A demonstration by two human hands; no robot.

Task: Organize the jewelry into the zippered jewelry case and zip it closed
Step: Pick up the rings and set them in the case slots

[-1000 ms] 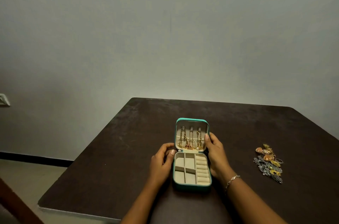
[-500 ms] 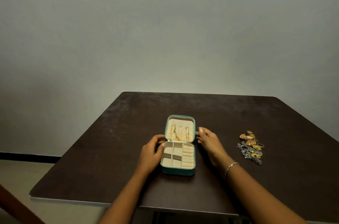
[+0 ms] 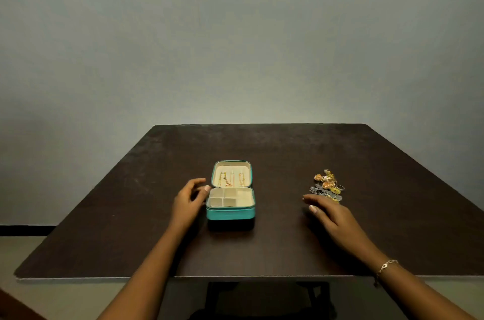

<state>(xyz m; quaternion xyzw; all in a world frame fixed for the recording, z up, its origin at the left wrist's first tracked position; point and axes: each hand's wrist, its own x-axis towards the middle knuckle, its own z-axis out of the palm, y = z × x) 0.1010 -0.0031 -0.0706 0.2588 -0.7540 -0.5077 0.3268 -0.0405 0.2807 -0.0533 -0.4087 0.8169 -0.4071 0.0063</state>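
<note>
The jewelry case (image 3: 230, 211) is sitting open mid-desk (image 3: 131, 215), lid standing at the far side, its length running away from the person. The left hand (image 3: 188, 202) is resting beside it, fingers (image 3: 196, 182) loosely curled and holding nothing. The right hand (image 3: 332, 215), fingers straight and empty, is hovering at the edge of the jewelry pile (image 3: 326, 183).

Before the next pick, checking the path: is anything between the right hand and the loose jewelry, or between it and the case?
Nothing visible. The right hand is at the near edge of the jewelry pile; only bare table lies between the pile and the open case, lid up.
</note>
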